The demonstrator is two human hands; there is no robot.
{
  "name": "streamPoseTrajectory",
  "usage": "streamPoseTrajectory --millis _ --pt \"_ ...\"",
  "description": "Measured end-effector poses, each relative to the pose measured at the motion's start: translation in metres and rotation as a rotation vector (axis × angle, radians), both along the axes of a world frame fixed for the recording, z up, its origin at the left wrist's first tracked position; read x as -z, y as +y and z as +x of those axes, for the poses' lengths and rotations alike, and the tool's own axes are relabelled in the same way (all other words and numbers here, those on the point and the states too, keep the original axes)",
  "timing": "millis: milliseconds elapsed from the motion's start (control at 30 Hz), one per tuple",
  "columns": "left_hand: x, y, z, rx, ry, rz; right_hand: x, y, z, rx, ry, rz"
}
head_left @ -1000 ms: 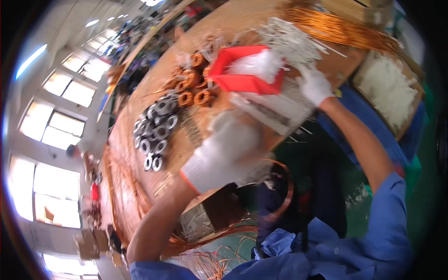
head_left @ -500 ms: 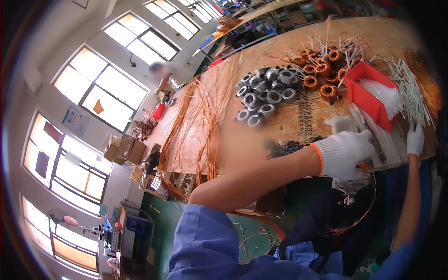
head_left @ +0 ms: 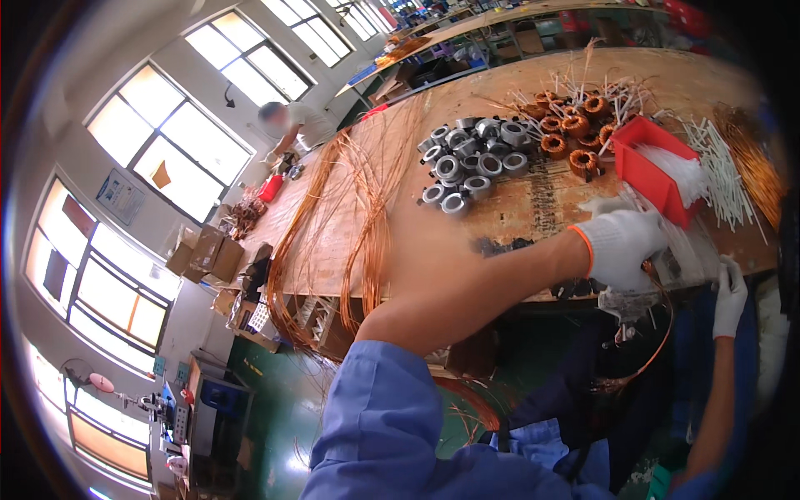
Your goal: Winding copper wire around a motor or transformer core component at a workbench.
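Note:
My left hand (head_left: 625,246), in a white knit glove with an orange cuff, is closed at the table's front edge. Its fingers are round a copper-wound coil (head_left: 647,266), mostly hidden by the glove. A copper wire (head_left: 669,312) trails from it below the edge. Beneath that hand sits a metal fixture (head_left: 627,305), wrapped in clear film. To the right, my gloved right hand (head_left: 730,298) is at the table edge with its fingers stretched up and the thumb apart; nothing is visible in it. White sleeving tubes (head_left: 718,179) lie beyond it, beside a red bin (head_left: 642,173) of clear tubing.
Copper-wound ring coils (head_left: 575,127) and grey ring cores (head_left: 475,158) are heaped on the wooden table (head_left: 400,179). Long copper wires (head_left: 360,217) lie across its left part and hang over the edge. Another person (head_left: 300,129) works at the far left end.
My right hand has drawn back from the white tubes to the table's front edge. The left hand stays closed at nearly the same place, while the whole view has shifted slightly.

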State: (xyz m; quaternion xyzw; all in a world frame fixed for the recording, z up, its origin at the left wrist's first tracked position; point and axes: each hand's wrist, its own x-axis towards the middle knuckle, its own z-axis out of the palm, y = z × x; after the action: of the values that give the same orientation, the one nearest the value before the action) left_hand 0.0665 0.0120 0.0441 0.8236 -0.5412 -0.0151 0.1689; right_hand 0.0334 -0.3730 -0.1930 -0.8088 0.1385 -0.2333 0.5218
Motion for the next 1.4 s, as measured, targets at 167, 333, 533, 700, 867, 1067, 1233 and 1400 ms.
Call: streamPoseTrajectory --millis 167,333,533,700,867,1067,1233,1400 --pt "-0.003 0.005 0.0 -0.104 -0.053 0.121 -0.074 0.086 -0.065 0.022 -0.18 -0.721" --pt "0.013 0.0 0.006 0.036 -0.051 -0.063 -0.143 0.155 -0.107 -0.203 -0.138 -0.097" --pt "-0.01 -0.01 -0.015 -0.092 0.079 0.071 -0.177 0.199 -0.144 -0.4 0.267 0.59" --pt "-0.002 -0.031 -0.079 0.436 -0.498 0.32 -0.143 0.205 -0.21 -0.365 0.24 0.483" --pt "0.031 -0.058 -0.119 0.397 0.111 0.489 -0.108 0.191 -0.258 -0.261 0.038 -0.174" --pt "0.031 -0.092 -0.121 0.418 0.537 0.535 -0.1 0.171 -0.276 -0.229 -0.067 -0.624" --pt "0.032 -0.104 -0.148 0.348 0.563 0.56 -0.091 0.163 -0.293 -0.242 -0.148 -0.457" --pt "0.035 -0.109 -0.161 0.372 0.412 0.452 -0.081 0.158 -0.309 -0.224 -0.122 -0.114"
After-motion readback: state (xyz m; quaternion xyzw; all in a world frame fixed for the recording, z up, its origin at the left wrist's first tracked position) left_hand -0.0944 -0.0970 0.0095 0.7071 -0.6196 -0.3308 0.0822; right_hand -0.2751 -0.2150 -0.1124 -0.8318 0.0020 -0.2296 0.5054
